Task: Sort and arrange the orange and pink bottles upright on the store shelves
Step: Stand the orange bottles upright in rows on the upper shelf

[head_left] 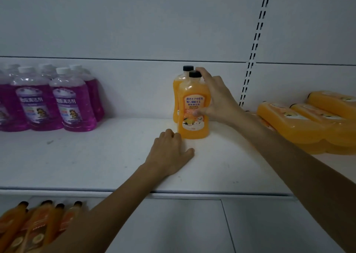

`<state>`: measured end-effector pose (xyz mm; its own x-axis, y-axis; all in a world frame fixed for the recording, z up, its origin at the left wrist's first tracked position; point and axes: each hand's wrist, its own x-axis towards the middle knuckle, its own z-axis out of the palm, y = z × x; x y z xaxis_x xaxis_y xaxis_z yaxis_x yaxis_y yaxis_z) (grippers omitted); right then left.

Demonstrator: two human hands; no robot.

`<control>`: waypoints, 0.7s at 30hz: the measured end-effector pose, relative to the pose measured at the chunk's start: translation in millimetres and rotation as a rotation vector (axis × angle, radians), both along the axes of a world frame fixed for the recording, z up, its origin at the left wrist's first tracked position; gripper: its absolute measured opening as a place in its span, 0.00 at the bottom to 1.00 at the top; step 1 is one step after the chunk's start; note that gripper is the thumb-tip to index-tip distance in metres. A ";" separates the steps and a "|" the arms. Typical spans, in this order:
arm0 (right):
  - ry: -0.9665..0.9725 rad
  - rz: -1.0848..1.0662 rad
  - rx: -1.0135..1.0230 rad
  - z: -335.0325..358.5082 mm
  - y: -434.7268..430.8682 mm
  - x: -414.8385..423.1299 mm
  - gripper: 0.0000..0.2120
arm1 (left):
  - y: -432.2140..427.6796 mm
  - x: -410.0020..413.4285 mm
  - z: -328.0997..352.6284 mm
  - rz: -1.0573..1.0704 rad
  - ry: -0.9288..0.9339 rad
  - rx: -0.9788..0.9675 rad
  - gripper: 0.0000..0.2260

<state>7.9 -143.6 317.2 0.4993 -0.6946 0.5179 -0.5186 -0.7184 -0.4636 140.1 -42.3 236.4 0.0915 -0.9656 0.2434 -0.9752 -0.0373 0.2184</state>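
Here, bare shelf (96, 156) spreads left of the left hand (169, 152), which rests loosely curled, holding nothing; the right hand (215, 98) grips an upright, black-capped orange bottle (192, 131).

We see two bare arms: the left forearm (107, 210) at lower left, the right forearm (300, 166) at lower right, ending in the bare left hand (169, 152) and right hand (213, 96).
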 end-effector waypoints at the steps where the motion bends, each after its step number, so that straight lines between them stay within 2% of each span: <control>1: -0.004 -0.008 0.001 -0.8 -3.4 6.1 0.50 | 0.1 0.2 -0.2 -0.002 -0.007 0.004 0.22; 14: 0.070 -0.126 -0.091 -10.7 -22.6 24.5 0.53 | -0.4 2.4 1.0 -0.051 -0.028 -0.035 0.20; 17: 0.140 -0.147 -0.101 -10.2 -19.8 15.3 0.54 | 2.2 -2.0 2.6 -0.132 -0.206 -0.179 0.17; 21: 0.088 -0.111 -0.053 -5.2 -18.9 -20.3 0.47 | 1.5 -24.3 10.6 -0.187 -0.229 -0.220 0.19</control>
